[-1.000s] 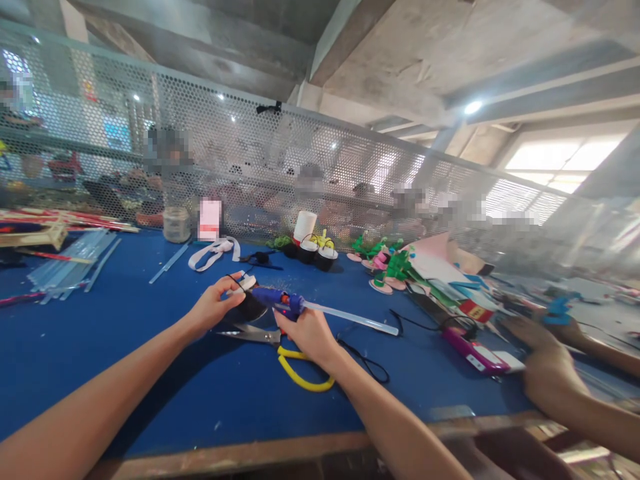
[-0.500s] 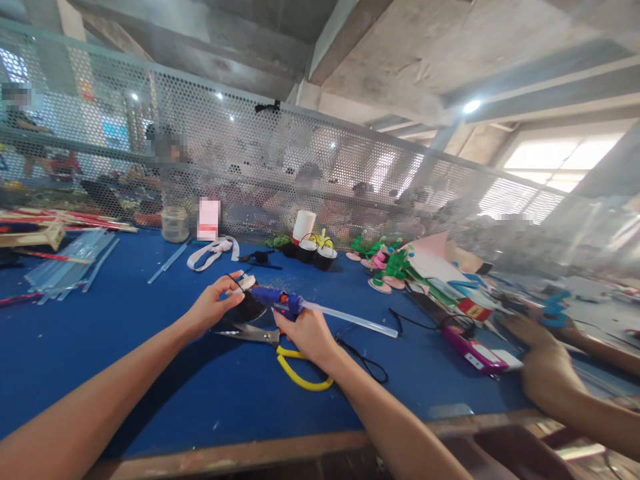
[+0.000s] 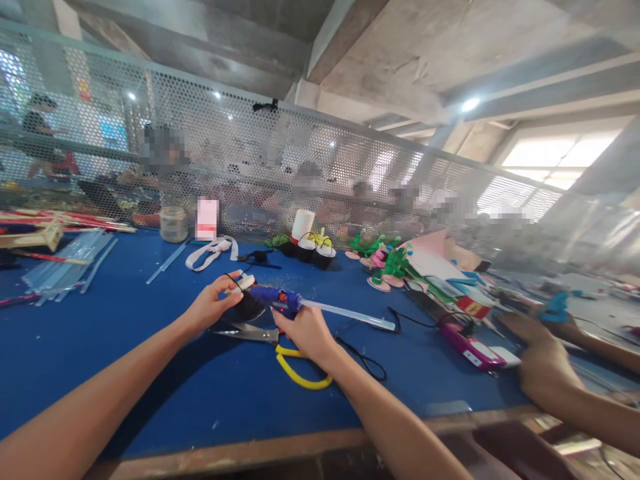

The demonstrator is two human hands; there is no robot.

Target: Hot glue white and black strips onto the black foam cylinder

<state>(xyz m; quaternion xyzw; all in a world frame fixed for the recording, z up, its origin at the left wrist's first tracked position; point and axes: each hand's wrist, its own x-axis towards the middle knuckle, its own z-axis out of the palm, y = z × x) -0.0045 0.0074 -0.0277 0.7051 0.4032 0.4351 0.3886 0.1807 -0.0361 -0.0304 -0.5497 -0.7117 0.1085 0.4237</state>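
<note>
2 bare hands work mid-table over blue felt-like cloth (image 3: 125, 347). Right hand (image 3: 305, 330) is closed around a blue plastic glue gun (image 3: 275, 298), nozzle pointing left; a translucent glue stick (image 3: 345, 313) juts from its back toward the right. Left hand (image 3: 210, 308) pinches a small white piece (image 3: 245, 283) with a thin black loop, fingers curled, touching the nozzle tip, above a dark round piece (image 3: 250, 308). Steel scissors (image 3: 280, 350) with yellow loop handles lie flat just near of both hands. Clear glue sticks (image 3: 65, 267) lie far left. Another person's hand (image 3: 543, 367) rests at right.
</note>
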